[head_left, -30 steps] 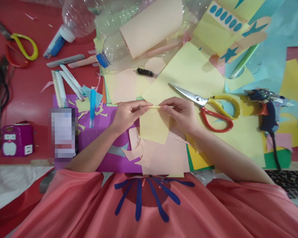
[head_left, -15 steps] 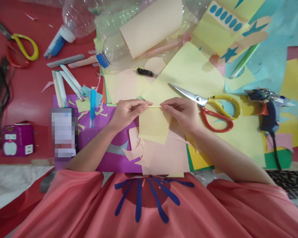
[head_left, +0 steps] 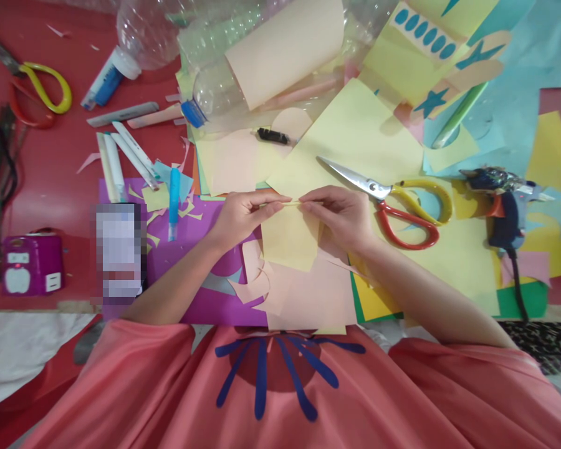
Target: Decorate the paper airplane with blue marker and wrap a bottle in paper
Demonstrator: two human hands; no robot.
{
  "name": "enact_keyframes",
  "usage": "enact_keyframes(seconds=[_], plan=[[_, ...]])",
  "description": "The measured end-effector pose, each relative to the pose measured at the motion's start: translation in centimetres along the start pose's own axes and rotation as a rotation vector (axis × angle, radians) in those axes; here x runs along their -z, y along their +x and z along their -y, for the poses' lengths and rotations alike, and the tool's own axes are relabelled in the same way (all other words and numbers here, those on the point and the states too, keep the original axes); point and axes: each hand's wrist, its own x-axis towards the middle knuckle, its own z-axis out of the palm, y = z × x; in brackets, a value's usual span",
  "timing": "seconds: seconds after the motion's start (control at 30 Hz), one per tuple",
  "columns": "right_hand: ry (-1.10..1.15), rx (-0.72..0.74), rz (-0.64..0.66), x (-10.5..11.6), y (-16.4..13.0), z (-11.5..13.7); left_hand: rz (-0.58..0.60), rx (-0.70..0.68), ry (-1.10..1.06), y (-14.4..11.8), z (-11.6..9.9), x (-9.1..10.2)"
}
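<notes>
While scissors [head_left: 393, 202] lie just beside, left hand [head_left: 240, 218] & right hand [head_left: 341, 215] pinch yellow paper's [head_left: 290, 240] top edge, fingers closed; fold apparently underway, next needs firm crease.

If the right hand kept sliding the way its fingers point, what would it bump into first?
The right hand points leftward along the folded top edge of the small yellow paper. It would probably meet the left hand first, whose fingertips pinch the same edge just beside it.
</notes>
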Motion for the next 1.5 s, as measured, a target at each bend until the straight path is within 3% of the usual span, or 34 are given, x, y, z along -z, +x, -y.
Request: enact_keyframes(seconds=[0.73,0.93,1.23,1.5], plan=[[0.003,0.021,0.000,0.00,0.16,-0.10,-0.075,0.020,-0.025,0.05,0.30,-0.55],[0.009,-0.043,0.084,0.04,0.38,0.29,-0.071,-0.043,0.049,-0.27,0.13,-0.63],[-0.044,-0.045,0.043,-0.04,0.21,0.38,-0.008,0.024,-0.027,-0.01,0.12,-0.52],[-0.055,-0.022,0.042,0.02,0.17,0.24,-0.013,-0.010,0.024,-0.04,0.16,-0.38]])
